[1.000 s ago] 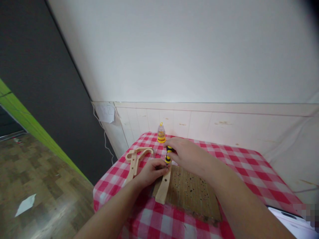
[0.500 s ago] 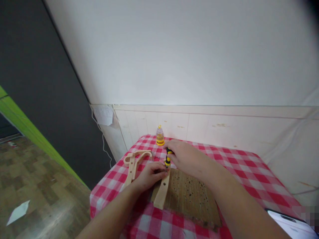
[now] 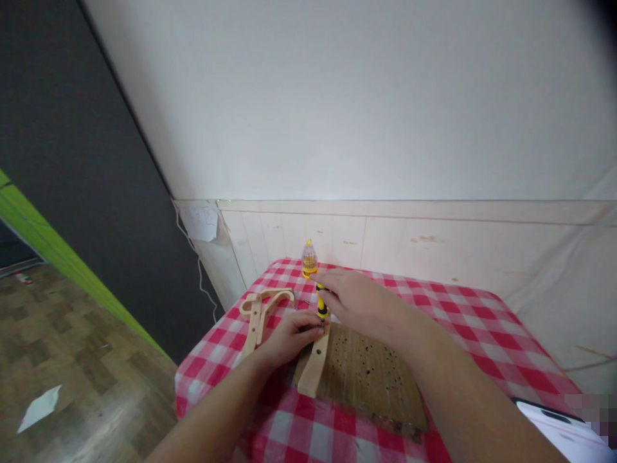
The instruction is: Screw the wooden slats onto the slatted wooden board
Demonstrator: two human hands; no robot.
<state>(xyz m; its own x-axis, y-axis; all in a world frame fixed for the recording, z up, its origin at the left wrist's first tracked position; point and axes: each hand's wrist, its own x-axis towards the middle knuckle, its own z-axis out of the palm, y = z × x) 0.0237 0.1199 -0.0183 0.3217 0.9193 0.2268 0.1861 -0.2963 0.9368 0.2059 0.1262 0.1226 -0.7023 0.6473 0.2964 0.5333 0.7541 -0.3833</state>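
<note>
A yellow-and-black screwdriver stands nearly upright in my right hand, whose thumb and fingers are closed around its handle. Its tip points down at the far end of a pale wooden piece that has a round hole in it. My left hand grips that far end, fingertips pressed together beside the tip; any screw there is too small to make out. Beneath the piece lies a thick brown board dotted with many small holes. More pale wooden pieces, some curved, rest left of my left hand.
A clear, yellow-based container of bits stands at the back of the table, which wears a red-and-white checked cloth. A phone lies at the right edge. The white wall rises directly behind the table.
My right hand has shifted slightly left and changed its hold on the screwdriver, which now stands more upright. My left hand stays by the tip. The view has tilted a little.
</note>
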